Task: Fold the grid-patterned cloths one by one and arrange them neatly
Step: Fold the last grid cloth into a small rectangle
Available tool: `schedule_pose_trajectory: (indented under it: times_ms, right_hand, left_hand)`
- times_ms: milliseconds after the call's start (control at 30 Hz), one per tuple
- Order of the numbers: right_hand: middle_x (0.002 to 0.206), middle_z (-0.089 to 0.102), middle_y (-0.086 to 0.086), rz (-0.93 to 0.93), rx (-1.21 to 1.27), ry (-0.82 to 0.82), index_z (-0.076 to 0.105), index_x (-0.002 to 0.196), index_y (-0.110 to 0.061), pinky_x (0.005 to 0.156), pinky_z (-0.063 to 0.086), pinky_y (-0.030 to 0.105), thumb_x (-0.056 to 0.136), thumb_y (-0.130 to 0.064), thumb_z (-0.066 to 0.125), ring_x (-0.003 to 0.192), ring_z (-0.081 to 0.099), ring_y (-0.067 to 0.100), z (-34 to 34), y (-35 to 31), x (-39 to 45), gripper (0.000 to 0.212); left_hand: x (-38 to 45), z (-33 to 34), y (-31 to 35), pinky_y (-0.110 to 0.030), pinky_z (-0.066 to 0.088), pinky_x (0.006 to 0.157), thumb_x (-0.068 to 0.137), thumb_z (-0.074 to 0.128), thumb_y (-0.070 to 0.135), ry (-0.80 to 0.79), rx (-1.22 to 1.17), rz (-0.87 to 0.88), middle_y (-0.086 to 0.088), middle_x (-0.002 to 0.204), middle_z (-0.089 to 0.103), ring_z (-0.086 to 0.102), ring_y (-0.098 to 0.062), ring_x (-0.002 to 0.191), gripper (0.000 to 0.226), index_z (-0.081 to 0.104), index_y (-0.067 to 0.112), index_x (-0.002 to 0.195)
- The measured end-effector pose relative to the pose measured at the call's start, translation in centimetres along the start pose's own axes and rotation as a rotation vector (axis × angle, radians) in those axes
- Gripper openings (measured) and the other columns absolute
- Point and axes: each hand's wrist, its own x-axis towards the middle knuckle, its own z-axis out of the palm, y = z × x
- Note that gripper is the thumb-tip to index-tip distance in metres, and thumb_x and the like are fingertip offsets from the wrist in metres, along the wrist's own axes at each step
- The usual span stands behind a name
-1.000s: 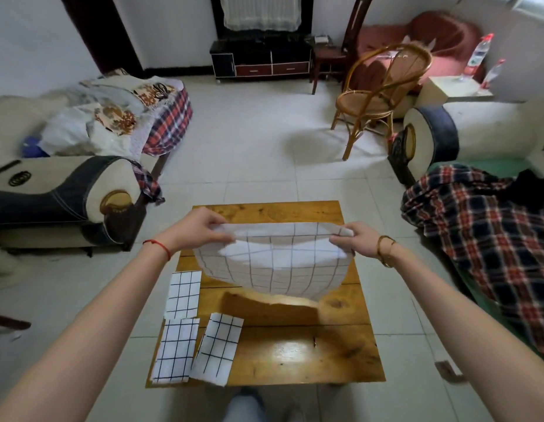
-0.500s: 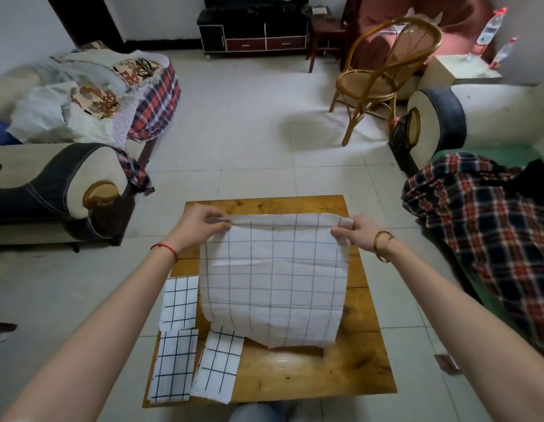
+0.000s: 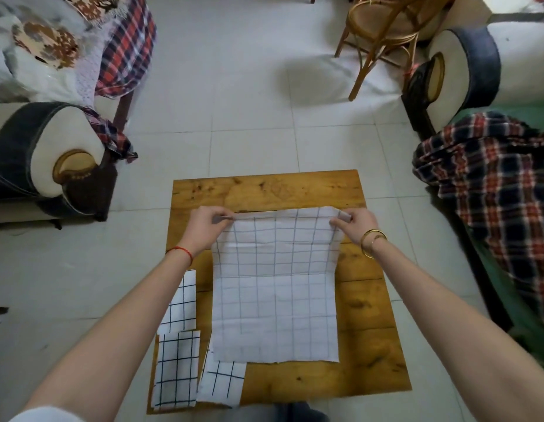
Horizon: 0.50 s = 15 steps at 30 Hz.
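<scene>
- Tiled floor runs round a low wooden table; a sofa arm stands at the far left, a cane chair at the top right, and a plaid blanket lies on the right.
- At the table's left edge lie three folded cloths, one behind and two side by side in front; the front right one is partly under the big cloth.
- Left hand pinches the far left corner of the open cloth between thumb and curled fingers.
- That cloth lies mid-table, its near half flat, its far half lifted a little off the wood, with a crease across the middle.
- Right hand pinches the far right corner the same way.
- The step looks like the first fold: I would bring both corners toward the near edge together, match corner to corner, keep the grid lines aligned, then smooth along the crease.
- Risk: the near edge may drag and shift the small cloth beneath.
- No containers show; the folded pieces simply lie on the table.
</scene>
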Motion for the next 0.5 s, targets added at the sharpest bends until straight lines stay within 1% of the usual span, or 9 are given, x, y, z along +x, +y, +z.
schedule_pose_trajectory:
  times_ms: [67,133,200,233,267,333,400,433,500]
  right_hand:
    - [0.055,0.048,-0.005,0.006,0.006,-0.006,0.050,0.054,-0.022,0.050,0.031,0.022,0.086,-0.030,0.065,0.058,0.043,0.012,0.5,0.1,0.1,0.037]
    - [0.059,0.052,-0.006,0.003,0.001,-0.016,0.055,0.058,-0.023,0.053,0.034,0.021,0.087,-0.030,0.065,0.065,0.048,0.015,0.9,0.3,0.1,0.031]
    - [0.075,0.062,-0.003,0.009,-0.008,-0.030,0.069,0.076,-0.017,0.065,0.040,0.022,0.087,-0.029,0.065,0.078,0.054,0.018,1.5,0.7,-0.1,0.018]
    - [0.080,0.064,-0.001,0.007,-0.017,-0.033,0.072,0.085,-0.012,0.069,0.040,0.023,0.088,-0.029,0.064,0.081,0.055,0.019,1.7,1.0,-0.3,0.018]
    - [0.082,0.063,0.001,0.001,-0.030,-0.039,0.073,0.091,-0.010,0.070,0.039,0.024,0.088,-0.028,0.064,0.081,0.054,0.019,2.0,1.2,-0.7,0.020]
    - [0.084,0.065,0.004,-0.016,-0.084,-0.060,0.073,0.095,-0.009,0.069,0.039,0.024,0.090,-0.027,0.062,0.082,0.054,0.018,2.6,1.9,-1.6,0.022]
    - [0.095,0.071,0.008,-0.026,-0.129,-0.084,0.074,0.098,-0.010,0.072,0.045,0.027,0.090,-0.025,0.061,0.090,0.061,0.024,3.4,3.0,-2.3,0.021]
    - [0.101,0.072,0.008,-0.024,-0.142,-0.096,0.074,0.101,-0.013,0.075,0.048,0.027,0.090,-0.024,0.061,0.096,0.063,0.025,3.9,3.7,-2.7,0.020]
    - [0.107,0.071,0.007,-0.015,-0.195,-0.120,0.074,0.102,-0.021,0.078,0.051,0.029,0.089,-0.024,0.061,0.100,0.062,0.025,5.3,5.1,-3.6,0.019]
  left_hand:
    - [0.0,0.3,-0.5,-0.023,0.044,0.095,0.089,0.065,0.011,-0.001,-0.003,-0.005,0.003,0.097,0.070,0.060,-0.008,0.099,0.013,0.075,0.011,0.098]
    - [-0.3,0.6,-0.8,-0.021,0.042,0.092,0.089,0.065,0.011,0.006,0.004,-0.004,0.003,0.097,0.070,0.059,-0.007,0.098,0.013,0.075,0.011,0.098]
    - [-0.7,1.0,-1.4,-0.021,0.043,0.093,0.089,0.065,0.012,-0.006,0.008,-0.012,0.002,0.099,0.071,0.059,-0.007,0.099,0.014,0.075,0.012,0.099]
    - [-1.0,1.3,-1.7,-0.023,0.044,0.094,0.089,0.065,0.012,-0.021,0.007,-0.024,0.001,0.101,0.072,0.060,-0.008,0.100,0.014,0.075,0.012,0.099]
    - [-1.4,1.6,-2.2,-0.024,0.045,0.095,0.089,0.065,0.012,-0.037,0.007,-0.036,0.001,0.102,0.072,0.061,-0.009,0.101,0.015,0.076,0.013,0.099]
    - [-2.3,2.5,-3.0,-0.025,0.046,0.095,0.089,0.064,0.010,-0.060,0.008,-0.056,0.001,0.102,0.073,0.062,-0.010,0.102,0.015,0.077,0.016,0.097]
    - [-3.7,3.5,-3.7,-0.022,0.044,0.094,0.090,0.063,0.009,-0.075,-0.006,-0.072,0.002,0.102,0.073,0.062,-0.009,0.101,0.017,0.077,0.018,0.096]
    - [-4.4,4.1,-4.1,-0.021,0.043,0.093,0.090,0.063,0.008,-0.081,-0.011,-0.078,0.003,0.102,0.073,0.061,-0.007,0.100,0.018,0.077,0.019,0.096]
    - [-6.0,5.7,-5.4,-0.020,0.044,0.093,0.090,0.062,0.008,-0.107,-0.013,-0.092,0.005,0.102,0.073,0.061,-0.005,0.099,0.021,0.077,0.022,0.094]
